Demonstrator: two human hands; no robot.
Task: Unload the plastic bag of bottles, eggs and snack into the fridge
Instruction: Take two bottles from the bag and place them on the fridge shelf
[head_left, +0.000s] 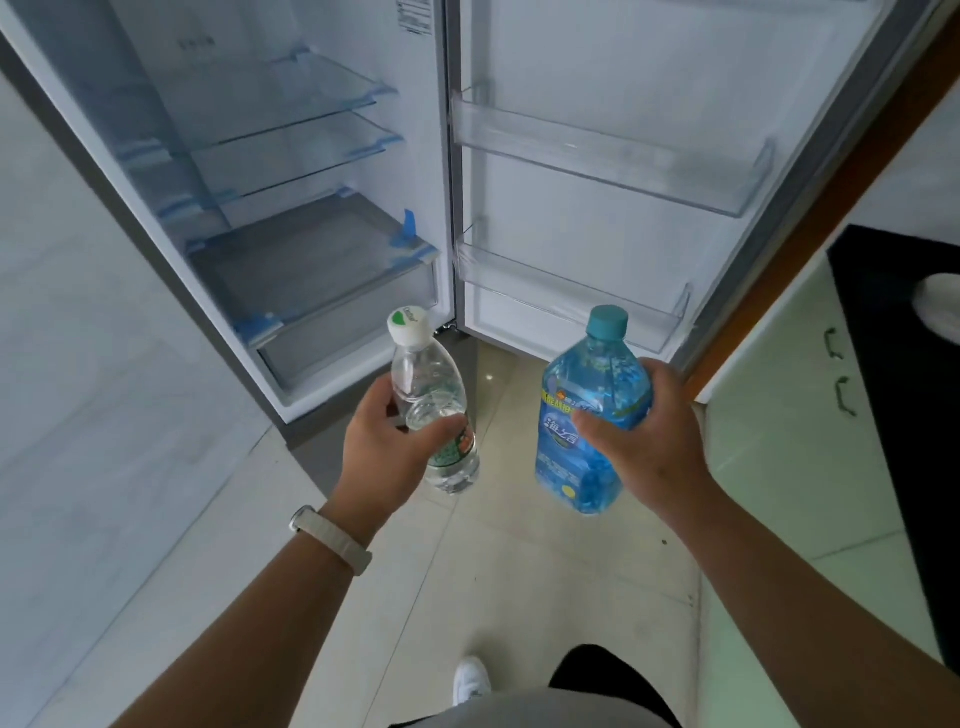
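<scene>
Open fridge (291, 218) ahead; left hand (387, 447) grips clear bottle (434, 410), right hand (649, 436) blue bottle (587, 415).

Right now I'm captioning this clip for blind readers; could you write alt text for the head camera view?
A person stands before an open, empty fridge, the left hand holding a clear water bottle and the right hand a larger blue bottle, both upright. The open door's two clear shelves are empty, above a pale tiled floor.
</scene>
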